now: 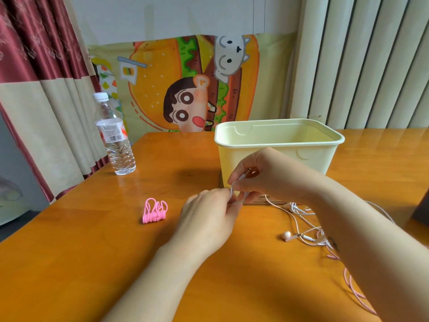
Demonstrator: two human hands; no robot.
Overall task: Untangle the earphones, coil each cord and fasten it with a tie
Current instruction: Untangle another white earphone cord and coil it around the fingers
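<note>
Both hands meet above the orange table, just in front of the pale yellow bin. My right hand [267, 175] pinches the plug end of a white earphone cord [294, 217], the metal jack sticking up between its fingers. My left hand [209, 214] grips the same cord just below, fingers closed on it. The white cord trails right to a loose tangle with a white earbud [287, 235]. A pink earphone cord [355, 291] runs under my right forearm, partly hidden. A pink coiled and tied bundle [154, 212] lies to the left of my left hand.
A pale yellow plastic bin [278, 147] stands open behind my hands. A water bottle [115, 135] stands at the table's left edge [69, 189]. A dark object [421, 212] sits at the right margin. Curtains and a cartoon cloth hang behind.
</note>
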